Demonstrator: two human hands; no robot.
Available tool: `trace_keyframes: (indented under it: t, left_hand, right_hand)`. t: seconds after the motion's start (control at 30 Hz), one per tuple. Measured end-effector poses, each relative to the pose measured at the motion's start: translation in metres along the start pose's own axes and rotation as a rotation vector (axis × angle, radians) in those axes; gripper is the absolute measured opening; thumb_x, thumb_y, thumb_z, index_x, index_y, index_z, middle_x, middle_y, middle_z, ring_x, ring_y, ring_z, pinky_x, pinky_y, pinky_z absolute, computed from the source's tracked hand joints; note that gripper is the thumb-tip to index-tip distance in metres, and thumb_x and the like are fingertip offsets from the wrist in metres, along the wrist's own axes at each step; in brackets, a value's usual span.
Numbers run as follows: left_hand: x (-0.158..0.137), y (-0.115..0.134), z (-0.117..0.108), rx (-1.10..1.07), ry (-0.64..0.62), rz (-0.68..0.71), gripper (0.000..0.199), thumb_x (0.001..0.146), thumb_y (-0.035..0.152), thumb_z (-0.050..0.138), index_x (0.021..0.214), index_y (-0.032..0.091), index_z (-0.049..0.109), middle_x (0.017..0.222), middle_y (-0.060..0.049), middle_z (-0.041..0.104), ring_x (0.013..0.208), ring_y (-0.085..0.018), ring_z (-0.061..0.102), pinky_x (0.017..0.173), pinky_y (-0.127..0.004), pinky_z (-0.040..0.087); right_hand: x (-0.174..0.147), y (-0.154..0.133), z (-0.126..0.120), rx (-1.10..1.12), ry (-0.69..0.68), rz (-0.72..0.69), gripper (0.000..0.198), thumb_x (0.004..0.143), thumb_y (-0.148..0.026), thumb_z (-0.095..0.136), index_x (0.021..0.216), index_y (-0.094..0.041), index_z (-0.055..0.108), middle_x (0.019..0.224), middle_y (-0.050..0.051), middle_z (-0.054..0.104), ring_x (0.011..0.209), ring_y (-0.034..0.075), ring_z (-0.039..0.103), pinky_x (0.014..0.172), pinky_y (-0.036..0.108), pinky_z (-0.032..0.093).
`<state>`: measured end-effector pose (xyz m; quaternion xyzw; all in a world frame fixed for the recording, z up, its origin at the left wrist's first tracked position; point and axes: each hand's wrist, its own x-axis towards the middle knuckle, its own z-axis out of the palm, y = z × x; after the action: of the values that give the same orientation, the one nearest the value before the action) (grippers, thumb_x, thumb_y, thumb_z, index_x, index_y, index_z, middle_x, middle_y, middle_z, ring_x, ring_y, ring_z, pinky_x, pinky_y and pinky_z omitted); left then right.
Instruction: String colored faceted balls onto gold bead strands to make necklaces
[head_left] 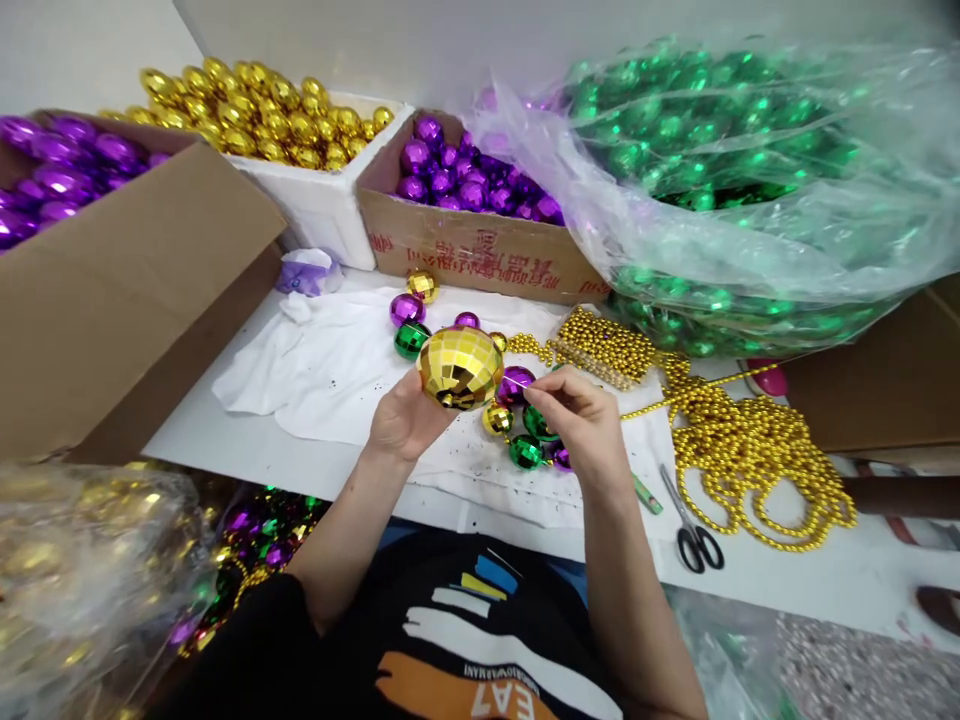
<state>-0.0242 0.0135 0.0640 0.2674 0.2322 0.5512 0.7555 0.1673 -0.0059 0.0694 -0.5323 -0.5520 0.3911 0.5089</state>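
Note:
My left hand (410,418) is closed round the lower left side of a large gold mirror-tiled ball (461,366), held above the white cloth. On the ball's right, my right hand (581,415) pinches a thin pale strand (517,383) that points toward the ball; whether it is a string or a needle I cannot tell. Faceted beads in purple, green and gold surround the ball, among them a green bead (410,340) at its left and another green bead (526,452) below my right fingers. The ball covers part of this bead string.
Scissors (697,545) and a green cutter-like tool (646,494) lie at the right, beside piled gold bead chain (750,460). Along the back stand a white foam box (330,205), a cardboard box (480,255) and a plastic bag of green balls (750,240). Another carton (142,300) is left.

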Motion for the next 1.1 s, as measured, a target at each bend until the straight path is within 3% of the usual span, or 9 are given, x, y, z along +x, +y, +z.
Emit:
trace_keyframes:
  t: [0.17, 0.33, 0.5, 0.7, 0.87, 1.1]
  left_hand:
    - [0.001, -0.001, 0.003, -0.051, 0.022, 0.028, 0.069, 0.063, 0.059, 0.080, 0.120, 0.025, 0.063, 0.134, -0.009, 0.061, 0.112, -0.030, 0.063, 0.082, -0.037, 0.058]
    - [0.007, -0.002, 0.003, -0.054, 0.044, 0.017, 0.065, 0.069, 0.062, 0.075, 0.121, 0.024, 0.061, 0.134, -0.011, 0.061, 0.117, -0.031, 0.061, 0.084, -0.037, 0.057]
    - [0.008, 0.006, 0.006, -0.067, 0.032, 0.065, 0.062, 0.071, 0.057, 0.076, 0.122, 0.025, 0.061, 0.135, -0.009, 0.060, 0.117, -0.028, 0.061, 0.085, -0.034, 0.057]
    - [-0.006, -0.002, -0.016, -0.098, 0.013, -0.058, 0.067, 0.060, 0.048, 0.087, 0.118, 0.022, 0.064, 0.130, -0.012, 0.064, 0.117, -0.031, 0.062, 0.086, -0.036, 0.058]
    - [0.000, -0.025, -0.050, -0.198, 0.248, -0.162, 0.048, 0.079, 0.044, 0.073, 0.119, 0.020, 0.061, 0.120, -0.011, 0.069, 0.107, -0.028, 0.068, 0.086, -0.036, 0.058]
    - [0.006, -0.037, -0.063, -0.280, 0.348, -0.177, 0.044, 0.086, 0.043, 0.067, 0.121, 0.019, 0.058, 0.112, -0.010, 0.071, 0.099, -0.024, 0.071, 0.085, -0.034, 0.060]
  right_hand:
    - [0.010, -0.002, 0.011, 0.214, 0.124, -0.003, 0.014, 0.075, -0.032, 0.073, 0.072, -0.020, 0.066, 0.074, -0.003, 0.056, 0.053, 0.007, 0.046, 0.049, 0.024, 0.037]
    - [0.019, 0.000, 0.031, 0.416, 0.208, 0.053, 0.014, 0.076, -0.032, 0.072, 0.077, -0.019, 0.067, 0.063, -0.004, 0.059, 0.047, 0.007, 0.046, 0.045, 0.023, 0.039]
    - [0.035, -0.012, 0.036, 0.399, 0.134, -0.010, 0.015, 0.080, -0.034, 0.069, 0.084, -0.020, 0.065, 0.076, 0.000, 0.071, 0.046, 0.007, 0.047, 0.043, 0.022, 0.037]
    - [0.053, -0.020, 0.013, 0.278, 0.274, -0.147, 0.020, 0.091, -0.042, 0.055, 0.089, -0.023, 0.052, 0.090, 0.000, 0.072, 0.046, 0.005, 0.046, 0.043, 0.021, 0.035]
    - [0.024, -0.029, 0.013, 0.286, 0.350, -0.237, 0.015, 0.094, -0.035, 0.055, 0.090, -0.023, 0.049, 0.088, -0.001, 0.074, 0.042, 0.005, 0.048, 0.041, 0.021, 0.034]
    - [-0.021, -0.041, 0.031, 0.088, 0.441, -0.358, 0.005, 0.095, -0.025, 0.057, 0.091, -0.022, 0.055, 0.083, 0.000, 0.074, 0.045, 0.009, 0.055, 0.043, 0.025, 0.041]
